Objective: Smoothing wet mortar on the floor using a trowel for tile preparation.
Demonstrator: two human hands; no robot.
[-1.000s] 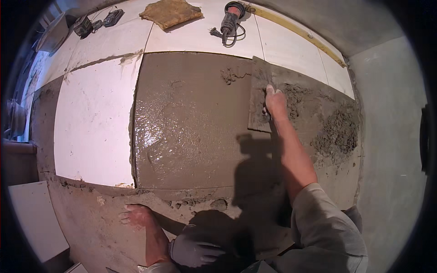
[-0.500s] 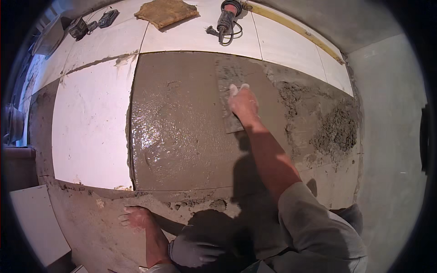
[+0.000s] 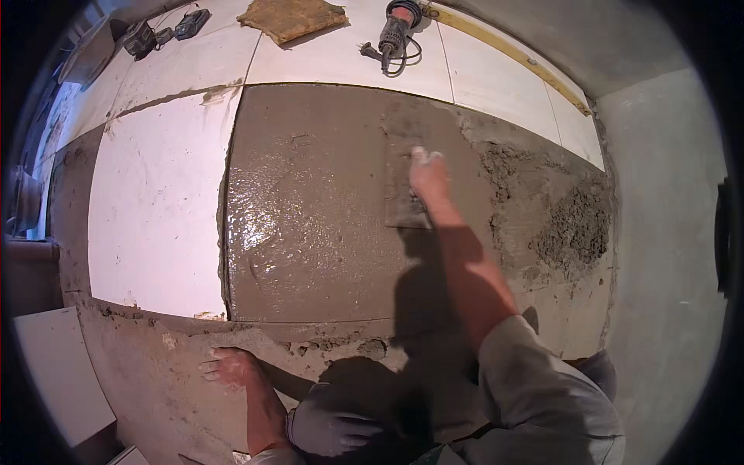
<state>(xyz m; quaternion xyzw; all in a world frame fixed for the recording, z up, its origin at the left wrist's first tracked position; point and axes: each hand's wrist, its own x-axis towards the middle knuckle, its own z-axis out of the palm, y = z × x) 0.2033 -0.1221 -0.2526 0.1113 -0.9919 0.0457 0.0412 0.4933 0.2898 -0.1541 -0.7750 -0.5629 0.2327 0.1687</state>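
Note:
My right hand [image 3: 431,174] is closed round the handle of a wide flat trowel [image 3: 400,209], whose blade lies on wet grey mortar [image 3: 310,201]. The handle itself is mostly hidden under my fingers. A shiny, wet patch covers the left half of this mortar bed. My left hand [image 3: 231,366] rests on the rough bare floor [image 3: 155,372] near the front edge of the bed, fingers stretched out and holding nothing. Left of the mortar lies a large white tile [image 3: 159,205], with a dark gap along its right edge.
Crumbly mortar [image 3: 573,225] lies at the right, beside a grey wall [image 3: 666,217]. On white tiles at the back are a corded power tool [image 3: 395,35], a yellow level [image 3: 511,54], a brown pad [image 3: 293,19] and batteries [image 3: 139,39]. A loose white tile [image 3: 62,372] sits at left.
My right hand has slid the trowel slightly to the right over the mortar, and its blade looks flatter. My left hand stays on the floor. The whole view has shifted a little.

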